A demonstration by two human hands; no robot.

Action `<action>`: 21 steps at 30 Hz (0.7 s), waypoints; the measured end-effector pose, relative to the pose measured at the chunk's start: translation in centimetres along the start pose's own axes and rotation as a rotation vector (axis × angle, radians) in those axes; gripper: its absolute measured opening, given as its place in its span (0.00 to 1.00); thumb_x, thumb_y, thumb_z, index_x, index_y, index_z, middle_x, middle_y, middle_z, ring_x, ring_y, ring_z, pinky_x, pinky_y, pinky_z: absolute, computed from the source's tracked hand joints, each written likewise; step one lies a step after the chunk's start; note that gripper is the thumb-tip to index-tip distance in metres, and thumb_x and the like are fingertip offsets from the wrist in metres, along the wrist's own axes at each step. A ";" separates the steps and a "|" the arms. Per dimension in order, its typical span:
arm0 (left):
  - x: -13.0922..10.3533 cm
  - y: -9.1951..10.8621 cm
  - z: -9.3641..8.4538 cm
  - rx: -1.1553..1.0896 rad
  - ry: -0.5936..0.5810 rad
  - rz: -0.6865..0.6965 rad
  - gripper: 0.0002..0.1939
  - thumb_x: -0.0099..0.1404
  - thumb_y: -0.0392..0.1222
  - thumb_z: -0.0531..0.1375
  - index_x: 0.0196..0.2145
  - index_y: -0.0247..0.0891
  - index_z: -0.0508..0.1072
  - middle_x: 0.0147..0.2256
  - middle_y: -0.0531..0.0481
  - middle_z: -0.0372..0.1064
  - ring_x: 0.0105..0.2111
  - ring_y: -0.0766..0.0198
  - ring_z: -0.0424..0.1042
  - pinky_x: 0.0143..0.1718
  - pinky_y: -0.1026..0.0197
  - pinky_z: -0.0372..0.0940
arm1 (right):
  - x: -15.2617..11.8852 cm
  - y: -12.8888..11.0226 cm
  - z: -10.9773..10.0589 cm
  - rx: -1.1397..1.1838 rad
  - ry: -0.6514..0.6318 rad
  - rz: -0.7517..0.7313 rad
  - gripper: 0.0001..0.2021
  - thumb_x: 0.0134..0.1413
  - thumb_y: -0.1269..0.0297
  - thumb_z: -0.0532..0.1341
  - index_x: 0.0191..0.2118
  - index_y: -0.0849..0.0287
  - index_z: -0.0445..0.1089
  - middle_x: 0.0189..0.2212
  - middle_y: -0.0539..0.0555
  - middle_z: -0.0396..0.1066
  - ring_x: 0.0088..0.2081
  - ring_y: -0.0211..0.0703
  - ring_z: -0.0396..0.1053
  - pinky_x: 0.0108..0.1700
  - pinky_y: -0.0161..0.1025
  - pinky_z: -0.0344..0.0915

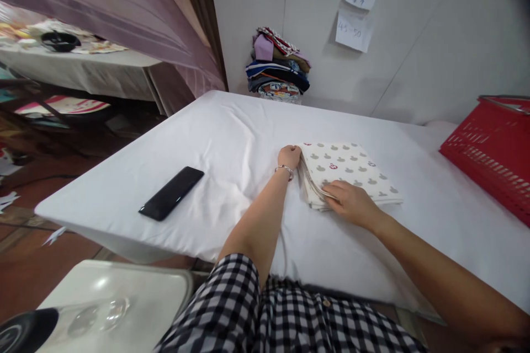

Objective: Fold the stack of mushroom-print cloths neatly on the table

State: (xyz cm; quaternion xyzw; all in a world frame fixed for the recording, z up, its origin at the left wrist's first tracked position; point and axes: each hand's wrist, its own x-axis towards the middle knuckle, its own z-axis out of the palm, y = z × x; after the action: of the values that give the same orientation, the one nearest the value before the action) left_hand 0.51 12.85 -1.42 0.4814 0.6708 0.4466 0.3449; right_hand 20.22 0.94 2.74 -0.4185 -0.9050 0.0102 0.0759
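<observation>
A folded cream cloth [351, 168] with a grey and red apple print lies on the white-covered table [232, 138]. My left hand [289, 156], with a bracelet on the wrist, grips the cloth's far left corner. My right hand [351, 202] rests on the cloth's near edge, fingers pressed on the stacked folds. A black phone [171, 193] lies flat on the table to the left of my left arm.
A red plastic basket [492, 149] sits at the table's right edge. A pile of folded clothes [278, 66] stands against the back wall. A white stool or tray [124, 298] is at the lower left, and another table [83, 63] with clutter is at the far left.
</observation>
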 end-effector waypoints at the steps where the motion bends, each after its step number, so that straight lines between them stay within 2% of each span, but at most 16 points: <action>1: 0.0 0.0 0.0 -0.002 0.001 0.003 0.12 0.56 0.43 0.53 0.18 0.38 0.61 0.18 0.54 0.57 0.21 0.68 0.55 0.25 0.64 0.51 | 0.0 0.0 -0.1 -0.007 -0.011 -0.005 0.07 0.55 0.70 0.51 0.35 0.55 0.65 0.30 0.51 0.65 0.31 0.39 0.61 0.27 0.34 0.49; 6: 0.1 0.0 0.0 0.004 -0.003 0.022 0.12 0.56 0.42 0.53 0.17 0.38 0.60 0.18 0.54 0.56 0.21 0.68 0.54 0.25 0.64 0.51 | 0.1 -0.3 -0.4 -0.064 -0.038 -0.050 0.10 0.53 0.73 0.51 0.39 0.55 0.64 0.29 0.51 0.66 0.29 0.39 0.61 0.26 0.34 0.47; 9: 0.2 0.0 0.0 0.007 -0.005 0.027 0.13 0.56 0.42 0.53 0.16 0.38 0.58 0.17 0.54 0.55 0.21 0.68 0.53 0.25 0.64 0.50 | 0.1 0.1 -0.1 -0.067 -0.026 -0.069 0.15 0.53 0.74 0.49 0.44 0.55 0.65 0.29 0.52 0.68 0.29 0.40 0.63 0.27 0.35 0.50; 14: 0.1 -0.2 0.1 -0.046 -0.015 0.027 0.13 0.56 0.41 0.53 0.16 0.39 0.57 0.16 0.56 0.51 0.20 0.69 0.50 0.24 0.64 0.49 | -0.3 1.4 0.3 0.135 0.131 0.015 0.19 0.57 0.71 0.47 0.52 0.51 0.62 0.41 0.52 0.71 0.37 0.41 0.68 0.34 0.36 0.61; 17: 0.1 -0.2 0.2 -0.033 -0.007 0.039 0.12 0.55 0.41 0.53 0.16 0.38 0.59 0.17 0.55 0.53 0.20 0.69 0.51 0.24 0.64 0.50 | -0.5 1.1 0.4 0.089 0.092 -0.036 0.18 0.56 0.72 0.48 0.50 0.52 0.65 0.38 0.52 0.69 0.31 0.38 0.65 0.30 0.34 0.58; 21: 0.2 -0.2 0.2 -0.026 -0.011 0.029 0.11 0.55 0.41 0.54 0.18 0.38 0.62 0.17 0.55 0.56 0.21 0.68 0.55 0.25 0.64 0.52 | -0.2 -0.1 0.3 -0.096 0.048 -0.046 0.15 0.53 0.76 0.49 0.37 0.54 0.70 0.30 0.52 0.64 0.26 0.36 0.58 0.24 0.33 0.48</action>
State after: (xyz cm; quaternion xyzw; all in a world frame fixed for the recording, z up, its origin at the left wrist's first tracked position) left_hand 0.57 13.02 -1.73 0.4890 0.6560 0.4574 0.3484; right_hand 20.25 0.72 2.42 -0.4007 -0.9118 -0.0450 0.0775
